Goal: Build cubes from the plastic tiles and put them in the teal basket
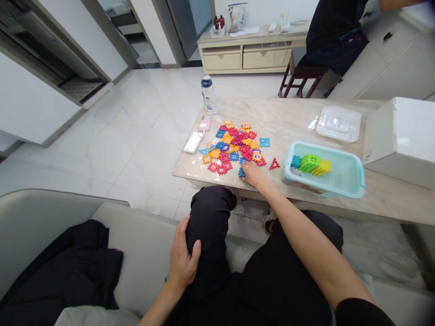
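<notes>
My right hand [252, 174] reaches to the front edge of the table, its fingers closed at a blue interlocking plastic piece [241, 172]. Just beyond it lies a loose pile of notched building pieces in red, yellow, blue and purple, including a red flower-like piece [234, 131] and a blue square piece [234, 156]. A red triangular piece [274, 164] lies apart on the right. Stacked green pieces [310, 163], with yellow and teal ones beside them, sit inside a light-blue plastic bin [360, 183]. My left hand [183, 256] rests on my left knee, fingers spread and holding nothing.
A water bottle [209, 96], a pink box [205, 123] and a white power bank [193, 142] stand or lie at the table's left end. On the right are a clear lid [339, 123] and a white box [403, 140]. Another person [335, 36] sits on a stool beyond.
</notes>
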The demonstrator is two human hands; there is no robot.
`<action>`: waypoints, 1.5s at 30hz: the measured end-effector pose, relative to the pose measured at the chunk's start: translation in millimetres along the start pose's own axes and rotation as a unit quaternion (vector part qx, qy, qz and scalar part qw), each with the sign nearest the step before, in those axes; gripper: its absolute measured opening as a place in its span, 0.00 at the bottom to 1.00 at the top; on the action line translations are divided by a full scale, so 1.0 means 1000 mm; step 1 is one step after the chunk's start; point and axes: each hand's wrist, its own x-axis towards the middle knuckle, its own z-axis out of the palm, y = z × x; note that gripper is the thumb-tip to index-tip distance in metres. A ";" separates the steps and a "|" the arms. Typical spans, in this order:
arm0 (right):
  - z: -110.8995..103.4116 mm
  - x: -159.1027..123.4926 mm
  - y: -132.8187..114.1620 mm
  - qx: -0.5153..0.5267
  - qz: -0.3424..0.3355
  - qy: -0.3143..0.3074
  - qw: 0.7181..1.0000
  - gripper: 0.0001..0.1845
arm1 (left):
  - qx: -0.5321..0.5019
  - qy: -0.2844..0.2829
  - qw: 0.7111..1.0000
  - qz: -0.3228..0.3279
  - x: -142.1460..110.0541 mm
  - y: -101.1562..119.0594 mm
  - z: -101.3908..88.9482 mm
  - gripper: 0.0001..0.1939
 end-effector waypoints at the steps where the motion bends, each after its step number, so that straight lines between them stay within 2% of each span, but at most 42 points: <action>1: -0.001 -0.001 0.001 0.001 0.001 0.002 1.000 0.19 | -0.001 0.001 1.000 -0.002 -0.001 -0.001 0.000 0.34; 6: -0.009 -0.002 -0.001 0.014 -0.006 0.015 1.000 0.15 | -0.015 0.003 1.000 -0.024 -0.005 0.000 0.000 0.33; 9: -0.015 0.001 -0.004 0.030 -0.006 0.024 0.999 0.16 | -0.081 -0.011 0.993 -0.086 0.016 0.004 -0.005 0.31; 12: -0.023 0.003 -0.006 0.053 -0.007 0.038 0.998 0.17 | -0.183 -0.023 0.967 -0.177 0.076 0.012 -0.005 0.22; 16: -0.038 0.001 -0.005 0.160 -0.043 0.141 0.976 0.28 | -0.272 -0.070 0.944 -0.172 0.179 0.026 0.019 0.20; 17: -0.041 -0.001 -0.005 0.191 -0.066 0.168 0.965 0.29 | -0.315 -0.094 0.927 -0.181 0.200 0.029 0.028 0.22; 18: -0.044 -0.002 -0.005 0.218 -0.095 0.186 0.953 0.30 | -0.372 -0.134 0.898 -0.196 0.218 0.032 0.038 0.25; 20: -0.049 -0.004 -0.006 0.262 -0.162 0.204 0.929 0.30 | -0.488 -0.228 0.815 -0.212 0.242 0.033 0.056 0.30; 22: -0.051 -0.003 -0.009 0.296 -0.218 0.212 0.905 0.31 | -0.568 -0.289 0.740 -0.216 0.254 0.031 0.068 0.35; 23: -0.052 -0.003 -0.011 0.308 -0.239 0.215 0.895 0.31 | -0.592 -0.303 0.715 -0.216 0.257 0.030 0.071 0.36; 25: -0.052 -0.001 -0.017 0.323 -0.271 0.229 0.878 0.31 | -0.612 -0.308 0.695 -0.217 0.258 0.027 0.071 0.34; 30: -0.053 -0.005 -0.033 0.331 -0.304 0.258 0.855 0.32 | -0.607 -0.301 0.704 -0.214 0.257 0.031 0.052 0.27; 34: -0.056 -0.015 -0.037 0.348 -0.314 0.275 0.840 0.32 | -0.589 -0.310 0.708 -0.236 0.256 0.042 0.034 0.26; 40: -0.058 -0.031 -0.032 0.376 -0.305 0.273 0.831 0.34 | -0.538 -0.306 0.747 -0.241 0.249 0.076 0.016 0.25; 45: -0.065 -0.050 -0.022 0.377 -0.308 0.285 0.825 0.31 | -0.511 -0.280 0.776 -0.242 0.240 0.107 0.018 0.27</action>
